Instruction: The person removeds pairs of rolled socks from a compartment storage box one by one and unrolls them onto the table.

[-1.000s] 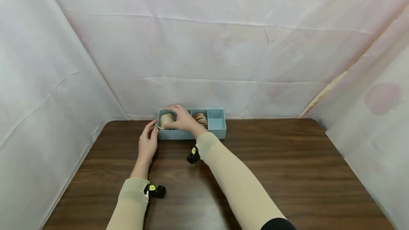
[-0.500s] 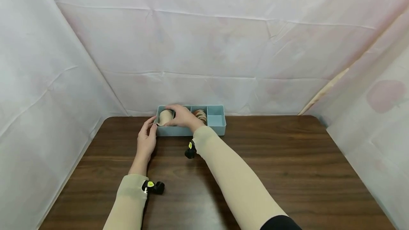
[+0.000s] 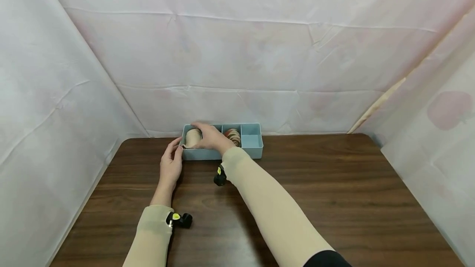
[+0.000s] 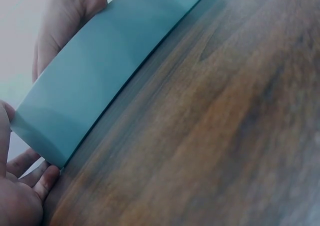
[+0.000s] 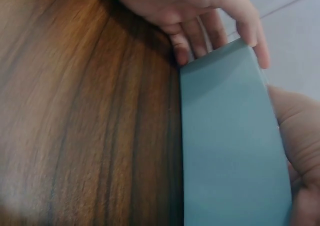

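Observation:
A light-blue divided box (image 3: pixel 241 153) stands at the far edge of the table. Its leftmost compartment holds a beige roll (image 3: pixel 192 138) that looks like cloth, and a flap of it lies near the front left corner. My right hand (image 3: pixel 212 138) reaches over the box with thumb and fingers on either side of this roll; the fingertips are partly hidden inside. At the box's left end, my left hand (image 3: pixel 171 168) grips the corner, the thumb at the rim and the other fingers against the end wall, as the right wrist view shows. A striped brown, cream and red roll (image 3: pixel 232 136) sits further right.
The rightmost compartment (image 3: pixel 251 140) shows its bare blue floor. A pale cloth backdrop (image 3: pixel 245 106) rises right behind the box, with more cloth on both sides. Dark wood tabletop (image 3: pixel 334 201) spreads in front and to the right.
The head view has tilted slightly. Both hands stay at the left part of the box, with only slight movement of the right hand around the beige roll.

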{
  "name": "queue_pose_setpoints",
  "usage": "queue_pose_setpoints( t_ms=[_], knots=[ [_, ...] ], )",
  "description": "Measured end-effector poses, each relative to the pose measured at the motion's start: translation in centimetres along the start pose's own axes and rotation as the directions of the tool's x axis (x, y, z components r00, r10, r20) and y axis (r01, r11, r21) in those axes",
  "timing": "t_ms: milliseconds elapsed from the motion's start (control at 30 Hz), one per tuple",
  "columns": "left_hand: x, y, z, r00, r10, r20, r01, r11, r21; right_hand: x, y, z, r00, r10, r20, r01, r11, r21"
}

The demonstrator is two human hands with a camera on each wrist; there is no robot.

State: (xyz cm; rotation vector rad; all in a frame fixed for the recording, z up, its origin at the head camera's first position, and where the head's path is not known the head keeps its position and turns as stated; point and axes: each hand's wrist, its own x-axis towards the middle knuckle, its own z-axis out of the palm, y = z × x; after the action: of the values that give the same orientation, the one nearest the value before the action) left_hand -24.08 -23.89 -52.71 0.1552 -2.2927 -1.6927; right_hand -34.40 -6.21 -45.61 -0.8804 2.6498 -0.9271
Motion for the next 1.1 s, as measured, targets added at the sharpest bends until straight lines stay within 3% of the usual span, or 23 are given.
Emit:
queue_pose_setpoints(
  t_ms=[467,1100],
  knots=[
    [-0.44,0.42,0.04,1.000,-0.007,0.017,0.007,1.000,0.013,0.04,-0.15,0.29,0.998,0.057,-0.008,-0.057,0.998,-0.039],
    [-0.04,0.59,0.44,1.000,0.009,0.001,-0.009,1.000,0.002,-0.33,0.50,0.03,0.998,0.039,-0.056,-0.040,0.999,-0.013]
  ],
)
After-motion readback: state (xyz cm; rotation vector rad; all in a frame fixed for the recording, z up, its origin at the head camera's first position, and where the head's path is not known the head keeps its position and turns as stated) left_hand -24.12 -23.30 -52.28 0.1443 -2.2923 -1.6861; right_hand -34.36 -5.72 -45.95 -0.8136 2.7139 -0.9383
